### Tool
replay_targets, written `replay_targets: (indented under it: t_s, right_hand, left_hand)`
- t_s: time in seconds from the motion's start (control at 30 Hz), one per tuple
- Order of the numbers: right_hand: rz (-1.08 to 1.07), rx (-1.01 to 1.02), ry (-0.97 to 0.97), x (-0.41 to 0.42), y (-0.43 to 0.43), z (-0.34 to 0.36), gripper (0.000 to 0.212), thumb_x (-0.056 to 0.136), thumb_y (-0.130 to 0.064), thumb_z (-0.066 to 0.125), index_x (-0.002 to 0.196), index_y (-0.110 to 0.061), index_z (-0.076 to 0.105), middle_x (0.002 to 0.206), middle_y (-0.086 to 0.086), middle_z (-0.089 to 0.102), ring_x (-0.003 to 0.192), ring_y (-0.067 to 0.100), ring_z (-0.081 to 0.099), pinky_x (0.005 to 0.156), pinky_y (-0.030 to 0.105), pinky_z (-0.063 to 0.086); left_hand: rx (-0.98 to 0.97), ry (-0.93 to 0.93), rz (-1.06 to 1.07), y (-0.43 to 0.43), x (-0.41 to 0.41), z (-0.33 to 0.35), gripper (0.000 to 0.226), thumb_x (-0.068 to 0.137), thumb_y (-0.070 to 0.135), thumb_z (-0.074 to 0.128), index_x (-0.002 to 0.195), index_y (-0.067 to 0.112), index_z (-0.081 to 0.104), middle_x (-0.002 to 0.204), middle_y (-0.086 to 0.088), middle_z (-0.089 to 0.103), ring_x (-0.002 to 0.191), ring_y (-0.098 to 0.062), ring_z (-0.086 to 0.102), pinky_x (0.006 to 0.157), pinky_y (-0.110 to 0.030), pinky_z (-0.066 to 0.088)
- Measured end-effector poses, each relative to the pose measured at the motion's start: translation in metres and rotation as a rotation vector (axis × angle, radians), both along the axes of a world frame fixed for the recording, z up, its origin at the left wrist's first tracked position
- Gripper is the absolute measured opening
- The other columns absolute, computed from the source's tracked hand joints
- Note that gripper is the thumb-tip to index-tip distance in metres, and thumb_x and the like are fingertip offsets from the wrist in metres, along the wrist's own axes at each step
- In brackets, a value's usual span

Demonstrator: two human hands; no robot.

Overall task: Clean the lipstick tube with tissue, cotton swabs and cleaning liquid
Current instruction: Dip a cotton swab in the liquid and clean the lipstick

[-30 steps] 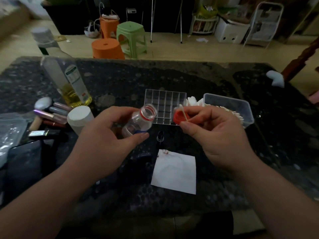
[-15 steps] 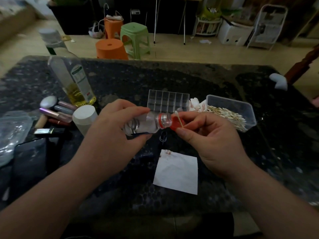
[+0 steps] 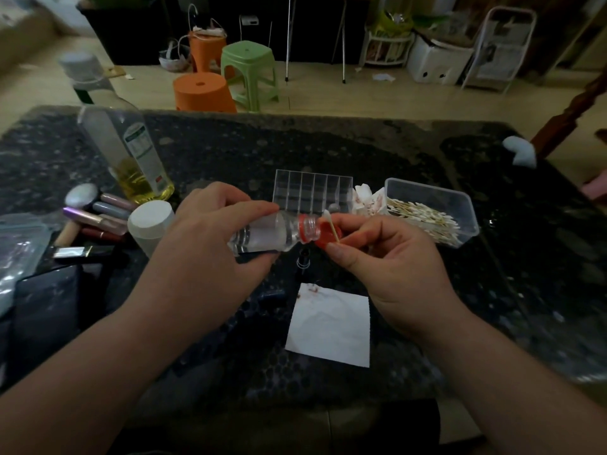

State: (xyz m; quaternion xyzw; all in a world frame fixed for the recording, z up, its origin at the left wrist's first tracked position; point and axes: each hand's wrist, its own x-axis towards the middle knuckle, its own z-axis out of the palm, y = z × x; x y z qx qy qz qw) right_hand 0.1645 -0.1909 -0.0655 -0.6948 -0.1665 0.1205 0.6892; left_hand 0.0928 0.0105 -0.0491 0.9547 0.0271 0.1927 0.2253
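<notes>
My left hand grips a small clear bottle of liquid, tipped on its side with its red-ringed mouth pointing right. My right hand holds the red cap right at the bottle's mouth and pinches a cotton swab against it, white tip up. A small dark lipstick tube stands on the table just below the bottle. A white tissue with red smears lies flat in front of it.
A clear divided organiser, used tissues and a tub of cotton swabs sit behind my hands. At left stand a tall oil bottle, a white-capped jar, several lipsticks and a plastic bag.
My left hand has tipped the bottle from upright-tilted to lying sideways, bringing its mouth against the red cap and swab in my right hand.
</notes>
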Motion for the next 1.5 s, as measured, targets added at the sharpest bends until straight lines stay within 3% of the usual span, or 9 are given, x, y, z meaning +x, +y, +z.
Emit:
replay_targets:
  t_s: [0.5, 0.73, 1.0, 1.5]
  right_hand:
    - [-0.009, -0.001, 0.006, 0.0025, -0.0009, -0.0051, 0.022, 0.081, 0.011, 0.070, 0.072, -0.007, 0.062, 0.104, 0.000, 0.078, 0.103, 0.010, 0.072, 0.082, 0.025, 0.058]
    - [-0.010, 0.000, 0.027, 0.0019, -0.0020, -0.0053, 0.011, 0.082, 0.011, 0.069, 0.078, 0.004, 0.062, 0.104, 0.000, 0.078, 0.101, 0.009, 0.072, 0.078, 0.020, 0.057]
    - [-0.012, 0.001, 0.023, 0.0013, -0.0003, -0.0057, 0.021, 0.082, 0.011, 0.070, 0.072, -0.006, 0.062, 0.102, -0.003, 0.078, 0.099, 0.008, 0.073, 0.078, 0.019, 0.057]
    - [-0.009, -0.008, 0.025, 0.0017, -0.0004, -0.0082, 0.016, 0.082, 0.012, 0.070, 0.075, -0.001, 0.063, 0.102, -0.003, 0.078, 0.100, 0.008, 0.073, 0.078, 0.019, 0.057]
  left_hand:
    - [0.074, -0.031, -0.001, -0.0008, 0.0032, 0.0003, 0.046, 0.074, 0.024, 0.081, 0.119, 0.021, 0.072, 0.103, -0.001, 0.060, 0.095, -0.020, 0.052, 0.079, -0.034, 0.040]
    - [0.079, -0.029, -0.001, -0.0011, 0.0028, 0.0007, 0.046, 0.074, 0.023, 0.081, 0.119, 0.021, 0.072, 0.103, -0.001, 0.060, 0.095, -0.021, 0.052, 0.080, -0.034, 0.038]
    - [0.092, -0.026, -0.004, -0.0012, 0.0031, 0.0014, 0.048, 0.073, 0.021, 0.082, 0.120, 0.021, 0.072, 0.101, 0.001, 0.059, 0.095, -0.019, 0.050, 0.079, -0.032, 0.036]
    - [0.114, -0.022, -0.002, -0.0016, 0.0037, 0.0015, 0.048, 0.073, 0.019, 0.082, 0.120, 0.018, 0.073, 0.099, -0.002, 0.060, 0.092, -0.020, 0.050, 0.076, -0.032, 0.036]
